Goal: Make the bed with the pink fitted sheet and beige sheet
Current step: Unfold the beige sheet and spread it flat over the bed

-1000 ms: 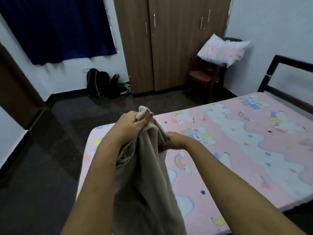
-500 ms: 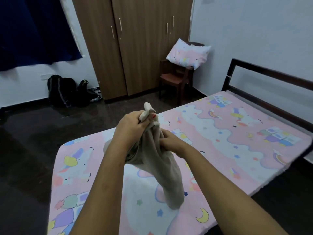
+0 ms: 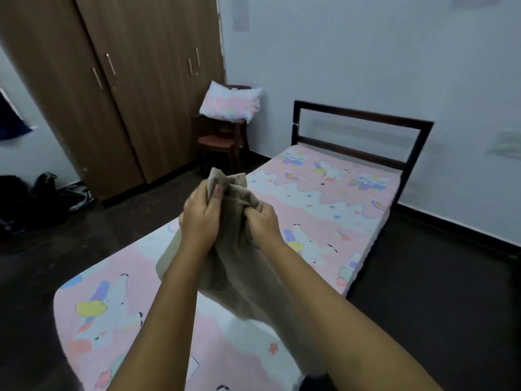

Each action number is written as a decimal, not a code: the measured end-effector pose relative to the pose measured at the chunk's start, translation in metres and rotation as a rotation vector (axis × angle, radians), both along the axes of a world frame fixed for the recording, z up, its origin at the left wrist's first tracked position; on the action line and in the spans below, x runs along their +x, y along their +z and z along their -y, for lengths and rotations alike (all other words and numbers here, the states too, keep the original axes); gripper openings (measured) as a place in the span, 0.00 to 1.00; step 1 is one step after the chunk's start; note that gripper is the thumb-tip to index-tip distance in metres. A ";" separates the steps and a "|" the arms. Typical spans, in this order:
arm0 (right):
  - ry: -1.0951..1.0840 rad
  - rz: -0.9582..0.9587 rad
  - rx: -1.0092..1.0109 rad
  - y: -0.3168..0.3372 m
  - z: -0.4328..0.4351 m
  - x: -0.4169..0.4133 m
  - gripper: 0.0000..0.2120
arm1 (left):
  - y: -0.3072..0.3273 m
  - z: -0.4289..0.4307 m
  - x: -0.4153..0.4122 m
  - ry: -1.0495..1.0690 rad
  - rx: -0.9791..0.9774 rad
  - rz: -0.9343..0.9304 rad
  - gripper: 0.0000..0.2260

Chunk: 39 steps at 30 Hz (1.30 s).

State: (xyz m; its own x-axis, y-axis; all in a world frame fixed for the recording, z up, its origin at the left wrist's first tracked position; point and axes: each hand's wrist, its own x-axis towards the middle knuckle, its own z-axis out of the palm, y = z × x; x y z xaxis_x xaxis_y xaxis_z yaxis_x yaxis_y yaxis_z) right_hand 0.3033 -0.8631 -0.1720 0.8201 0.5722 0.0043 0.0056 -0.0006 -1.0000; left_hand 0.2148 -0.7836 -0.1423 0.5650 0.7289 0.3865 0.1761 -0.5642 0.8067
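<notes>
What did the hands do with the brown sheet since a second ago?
The right hand slid up beside the left hand, so both now bunch the top of the beige sheet. The view swung toward the headboard. The pink fitted sheet stays flat on the bed, pillow still on the chair.

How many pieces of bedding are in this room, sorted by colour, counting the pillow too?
Pink patterned: 2, the fitted sheet on the bed and the pillow on the chair.
Beige: 1, the sheet bunched in the left hand and right hand.
Total: 3
</notes>
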 end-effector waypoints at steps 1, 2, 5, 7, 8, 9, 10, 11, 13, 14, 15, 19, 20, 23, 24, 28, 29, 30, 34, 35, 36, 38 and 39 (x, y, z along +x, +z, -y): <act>-0.022 -0.015 0.003 0.002 0.003 -0.010 0.08 | -0.002 0.004 -0.008 -0.055 0.013 -0.054 0.23; -0.045 -0.019 0.011 0.009 0.009 -0.019 0.08 | -0.002 0.009 -0.017 -0.108 0.049 -0.103 0.28; -0.047 -0.002 0.021 0.027 0.031 -0.039 0.08 | 0.005 0.020 -0.036 -0.210 0.085 -0.172 0.35; -0.041 0.027 0.016 0.037 0.043 -0.051 0.09 | 0.010 0.023 -0.044 -0.260 0.065 -0.171 0.29; -0.047 0.044 0.009 0.042 0.049 -0.059 0.11 | 0.013 0.024 -0.049 -0.293 0.052 -0.162 0.23; -0.062 0.053 -0.001 0.048 0.057 -0.068 0.12 | 0.017 0.027 -0.055 -0.335 0.011 -0.134 0.19; -0.076 0.065 -0.008 0.052 0.064 -0.077 0.13 | 0.019 0.032 -0.061 -0.375 -0.054 -0.080 0.16; -0.087 0.071 -0.007 0.055 0.071 -0.085 0.13 | 0.019 0.037 -0.066 -0.397 -0.116 -0.025 0.14; -0.112 0.076 0.021 0.060 0.092 -0.109 0.11 | 0.021 0.058 -0.084 -0.436 -0.162 0.066 0.12; -0.125 0.082 0.036 0.062 0.105 -0.122 0.10 | 0.021 0.068 -0.094 -0.448 -0.171 0.103 0.12; -0.132 0.098 0.051 0.064 0.117 -0.134 0.10 | 0.022 0.078 -0.105 -0.458 -0.184 0.140 0.13; -0.111 0.261 -0.039 0.068 0.172 -0.185 0.12 | 0.035 0.103 -0.149 -0.487 -0.258 0.229 0.17; -0.128 0.313 -0.124 0.068 0.185 -0.197 0.15 | 0.040 0.109 -0.160 -0.495 -0.253 0.223 0.16; -0.107 0.336 -0.312 0.074 0.208 -0.232 0.20 | 0.057 0.122 -0.190 -0.529 -0.196 0.209 0.12; -0.085 0.312 -0.327 0.080 0.207 -0.245 0.20 | 0.064 0.124 -0.200 -0.532 -0.179 0.209 0.12; -0.210 0.402 -0.399 0.107 0.182 -0.280 0.12 | 0.089 0.114 -0.228 -0.543 -0.169 0.184 0.24; -0.275 0.446 -0.415 0.114 0.172 -0.285 0.10 | 0.094 0.105 -0.234 -0.565 -0.180 0.164 0.25; -0.342 0.474 -0.414 0.119 0.163 -0.289 0.08 | 0.098 0.095 -0.239 -0.583 -0.188 0.142 0.24; -0.518 0.486 -0.332 0.132 0.121 -0.299 0.10 | 0.111 0.039 -0.256 -0.543 -0.316 0.164 0.27; -0.551 0.482 -0.316 0.132 0.106 -0.300 0.11 | 0.114 0.018 -0.259 -0.507 -0.314 0.166 0.26; -0.579 0.486 -0.299 0.132 0.093 -0.302 0.13 | 0.116 0.000 -0.262 -0.481 -0.281 0.153 0.24; -0.607 0.533 -0.290 0.136 0.055 -0.306 0.13 | 0.116 -0.043 -0.269 -0.479 -0.212 0.147 0.21; -0.615 0.572 -0.303 0.136 0.032 -0.308 0.12 | 0.113 -0.066 -0.274 -0.495 -0.208 0.140 0.19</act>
State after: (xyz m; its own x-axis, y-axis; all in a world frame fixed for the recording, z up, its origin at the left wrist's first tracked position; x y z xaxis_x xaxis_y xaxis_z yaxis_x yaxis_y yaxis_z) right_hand -0.0044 -0.8954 -0.0355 0.9013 0.0749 0.4267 0.4151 -0.4316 -0.8009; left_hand -0.0595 -0.7174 -0.0295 0.8130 0.4581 0.3593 -0.1872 -0.3787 0.9064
